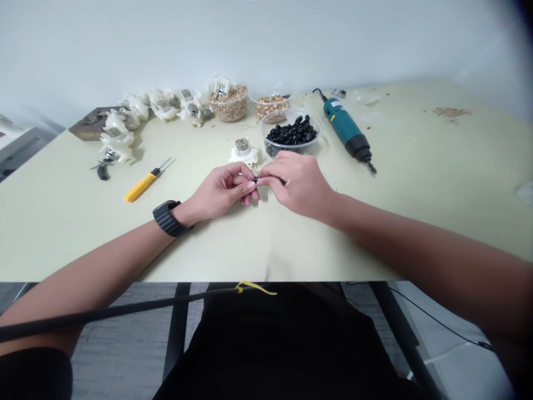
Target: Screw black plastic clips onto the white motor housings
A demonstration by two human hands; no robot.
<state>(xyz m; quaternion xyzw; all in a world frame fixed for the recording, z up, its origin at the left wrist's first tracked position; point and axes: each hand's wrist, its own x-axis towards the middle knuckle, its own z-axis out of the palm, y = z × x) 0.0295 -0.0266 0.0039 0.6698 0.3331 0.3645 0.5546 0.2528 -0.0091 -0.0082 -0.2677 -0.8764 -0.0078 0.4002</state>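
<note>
My left hand (229, 191), with a dark watch on its wrist, pinches a small black part (255, 179) between thumb and fingertips. Touching it from the other side is my right hand (297, 183), its thumb and forefinger pressed together. A bit of something dark and thin (283, 181) shows between those fingers; the rest of it is hidden. Just beyond the fingertips stands a white plastic housing (244, 155) with a round metal piece on top. A clear bowl (318, 130) of small black parts (291, 132) sits close behind my right hand.
Left lies a yellow-handled screwdriver (141, 186). White housings (164, 105) line the back left near a dark block (89, 125). Two tubs (229, 105) hold small tan pieces. A teal electric screwdriver (345, 125) lies right. A black cable (166, 303) crosses my left arm below the table edge.
</note>
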